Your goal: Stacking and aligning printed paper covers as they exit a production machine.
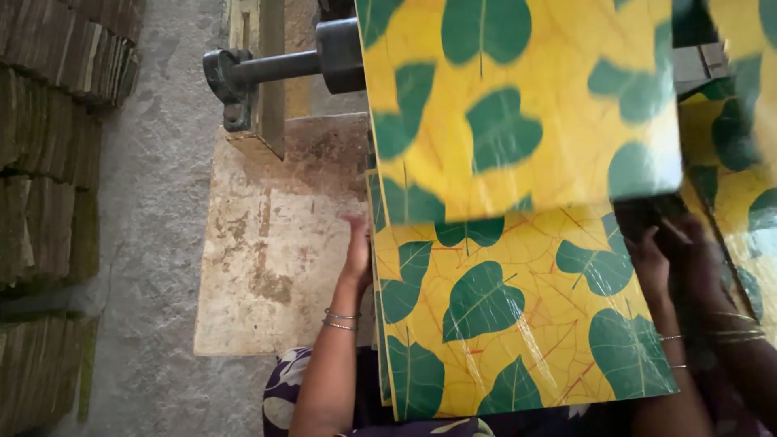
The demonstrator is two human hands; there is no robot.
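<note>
The left hand (356, 247) lies flat with fingers together against the left edge of the stack of yellow leaf-print sheets (510, 316), squaring it on the lap. The right hand (651, 259) grips the right edge under a lifted sheet (518, 105); its closure cannot be determined.

Soft, even daylight fills the scene, without hard cast shadows. The upper yellow sheet (518, 105) is smeared by motion blur, its green leaf shapes soft-edged, with pale glare at its lower right corner. Glossy streaks of sheen cross the lower sheet (518, 316). The right edge lies in deep shadow, the stacked boards (48, 162) at left dim.
</note>
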